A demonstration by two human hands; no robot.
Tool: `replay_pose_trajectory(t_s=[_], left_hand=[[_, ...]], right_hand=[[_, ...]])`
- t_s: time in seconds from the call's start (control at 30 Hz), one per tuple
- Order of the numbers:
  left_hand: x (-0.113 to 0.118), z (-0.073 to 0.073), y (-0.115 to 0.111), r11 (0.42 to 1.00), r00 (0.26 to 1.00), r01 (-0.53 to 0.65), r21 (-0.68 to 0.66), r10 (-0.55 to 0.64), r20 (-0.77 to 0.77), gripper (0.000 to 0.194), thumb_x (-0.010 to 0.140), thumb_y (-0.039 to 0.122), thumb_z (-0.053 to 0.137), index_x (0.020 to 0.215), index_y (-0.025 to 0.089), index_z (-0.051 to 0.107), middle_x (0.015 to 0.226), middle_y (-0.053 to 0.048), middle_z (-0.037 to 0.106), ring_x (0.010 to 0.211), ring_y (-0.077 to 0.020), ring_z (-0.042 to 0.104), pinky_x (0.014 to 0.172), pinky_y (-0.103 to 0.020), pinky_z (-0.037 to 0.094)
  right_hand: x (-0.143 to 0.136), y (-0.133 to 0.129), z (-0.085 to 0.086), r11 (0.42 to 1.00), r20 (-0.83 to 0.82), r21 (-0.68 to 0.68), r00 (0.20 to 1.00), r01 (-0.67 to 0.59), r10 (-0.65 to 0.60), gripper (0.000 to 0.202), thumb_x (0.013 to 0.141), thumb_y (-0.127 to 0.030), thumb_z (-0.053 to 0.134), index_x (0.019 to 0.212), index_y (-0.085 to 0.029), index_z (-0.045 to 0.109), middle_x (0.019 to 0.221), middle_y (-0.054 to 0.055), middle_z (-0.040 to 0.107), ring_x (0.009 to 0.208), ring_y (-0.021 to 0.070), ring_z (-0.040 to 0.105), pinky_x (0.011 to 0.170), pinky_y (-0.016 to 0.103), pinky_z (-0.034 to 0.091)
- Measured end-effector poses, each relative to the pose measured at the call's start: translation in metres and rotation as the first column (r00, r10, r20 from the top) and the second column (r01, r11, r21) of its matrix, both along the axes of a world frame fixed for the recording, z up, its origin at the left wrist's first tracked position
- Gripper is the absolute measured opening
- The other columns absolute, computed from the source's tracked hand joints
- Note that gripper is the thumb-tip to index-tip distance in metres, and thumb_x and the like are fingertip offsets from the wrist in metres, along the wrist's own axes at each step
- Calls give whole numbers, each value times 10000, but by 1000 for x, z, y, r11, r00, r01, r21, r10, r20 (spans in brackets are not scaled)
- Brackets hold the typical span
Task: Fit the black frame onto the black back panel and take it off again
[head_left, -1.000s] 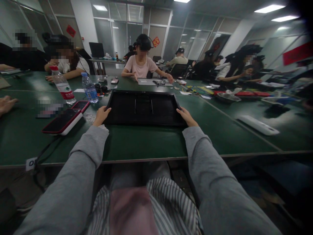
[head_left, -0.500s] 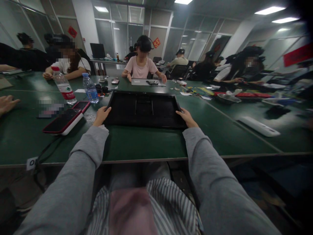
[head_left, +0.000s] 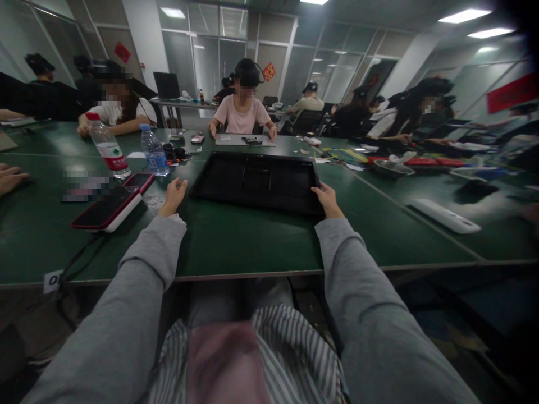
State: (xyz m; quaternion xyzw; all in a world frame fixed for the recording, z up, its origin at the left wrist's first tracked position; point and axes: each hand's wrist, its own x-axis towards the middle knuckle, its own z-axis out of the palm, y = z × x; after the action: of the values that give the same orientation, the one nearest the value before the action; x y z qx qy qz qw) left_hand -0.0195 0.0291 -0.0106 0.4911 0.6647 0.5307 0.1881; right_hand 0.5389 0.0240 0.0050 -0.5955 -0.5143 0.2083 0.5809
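Note:
A black rectangular tray-like panel (head_left: 223, 185) with a raised rim lies on the green table in front of me, turned slightly askew. Two thin lines and a rectangular outline mark its middle; what exactly it is, I cannot tell. My right hand (head_left: 327, 199) grips its right edge, thumb on the top side and the other fingers partly hidden. To the left of the panel, my left hand (head_left: 173, 196) is held apart from it, fingers extended and holding nothing.
Left of me are a phone (head_left: 107, 207) on a white block, a red-capped bottle (head_left: 110, 148) and a blue-capped bottle (head_left: 155, 151). A white bar (head_left: 444, 216) lies at right. Across the table a person (head_left: 242, 109) holds a grey board (head_left: 240, 140). Another person's hand (head_left: 10, 177) rests far left.
My left hand has let go of the panel's left edge. The panel has shifted a little right and turned, its left side now farther away. The person opposite has moved the grey board slightly left.

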Motion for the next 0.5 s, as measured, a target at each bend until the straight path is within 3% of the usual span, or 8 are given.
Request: replay_pose_trajectory(t_s=[0.17, 0.33, 0.5], left_hand=[[-4, -4, 4, 1000, 1000, 6, -10, -6, 7, 517, 992, 381, 657, 1421, 93, 658, 1505, -255, 634, 1417, -347, 612, 1238, -492, 450], [-5, -7, 7, 1000, 1000, 6, 18, -6, -16, 526, 974, 436, 666, 1383, 106, 678, 1467, -251, 657, 1444, -357, 588, 1235, -512, 451], [-6, -8, 8, 1000, 1000, -3, 6, 3, -9, 496, 969, 376, 638, 1390, 116, 677, 1480, -236, 657, 1434, -345, 598, 1233, -510, 455]], right_hand=[[20, 1, -2, 940, -87, -82, 937, 332, -339, 597, 776, -242, 621, 1353, -93, 667, 1311, 182, 737, 1286, 352, 688, 1170, 601, 515], [37, -14, -1, 761, -41, -135, 764, 635, -644, 697, 886, -147, 474, 1575, -44, 437, 1569, 310, 546, 1529, 377, 511, 1301, 554, 351], [50, -33, 0, 624, -89, -212, 621, 752, -779, 757, 944, -100, 290, 1680, 29, 171, 1613, 398, 436, 1576, 393, 455, 1284, 510, 322]])
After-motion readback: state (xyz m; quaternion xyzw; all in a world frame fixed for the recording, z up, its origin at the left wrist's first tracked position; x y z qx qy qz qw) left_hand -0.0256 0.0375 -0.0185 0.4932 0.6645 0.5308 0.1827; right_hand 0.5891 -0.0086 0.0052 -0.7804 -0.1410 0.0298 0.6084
